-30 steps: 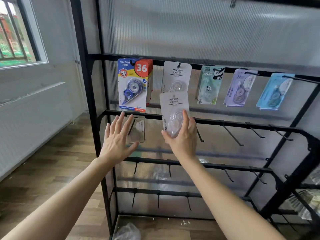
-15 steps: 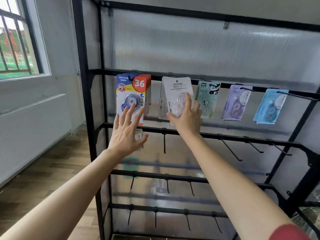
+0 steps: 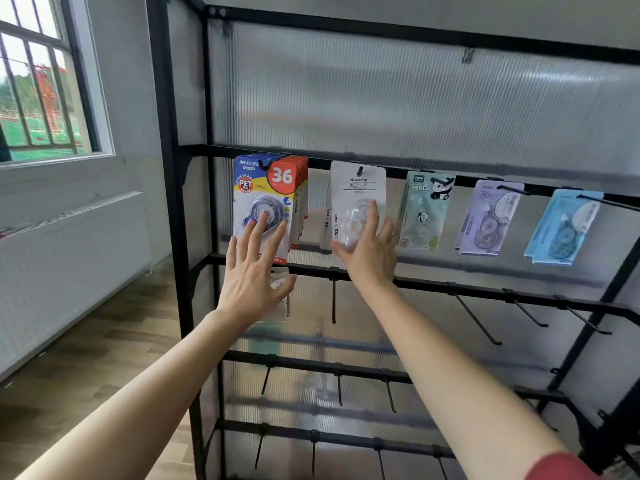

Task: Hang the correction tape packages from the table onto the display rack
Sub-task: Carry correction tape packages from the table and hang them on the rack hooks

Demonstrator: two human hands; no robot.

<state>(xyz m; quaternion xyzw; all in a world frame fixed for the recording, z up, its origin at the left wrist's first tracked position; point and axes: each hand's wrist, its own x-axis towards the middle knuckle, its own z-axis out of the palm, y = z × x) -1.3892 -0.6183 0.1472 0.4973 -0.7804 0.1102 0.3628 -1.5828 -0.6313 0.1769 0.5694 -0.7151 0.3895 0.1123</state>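
Note:
A white correction tape package [image 3: 358, 188] hangs by its top hole on a hook of the black display rack's [image 3: 450, 289] upper bar. My right hand [image 3: 370, 258] holds its lower part, thumb at the bottom left and index finger straight up the clear blister. My left hand [image 3: 254, 282] is spread open with nothing in it. Its fingertips lie over the front of a blue and red "36" package stack [image 3: 263, 188] on the hook to the left.
Right of the white one hang a panda package [image 3: 424, 209], a purple one [image 3: 488, 216] and a light blue one [image 3: 561, 226]. A small package [image 3: 282, 275] shows behind my left hand. Bare hooks [image 3: 474, 317] jut out lower down. A window [image 3: 38, 91] is at left.
My right hand has lifted the white package from the second bar's height up onto the top row hook. My left hand rose alongside, from the second row to the blue and red stack.

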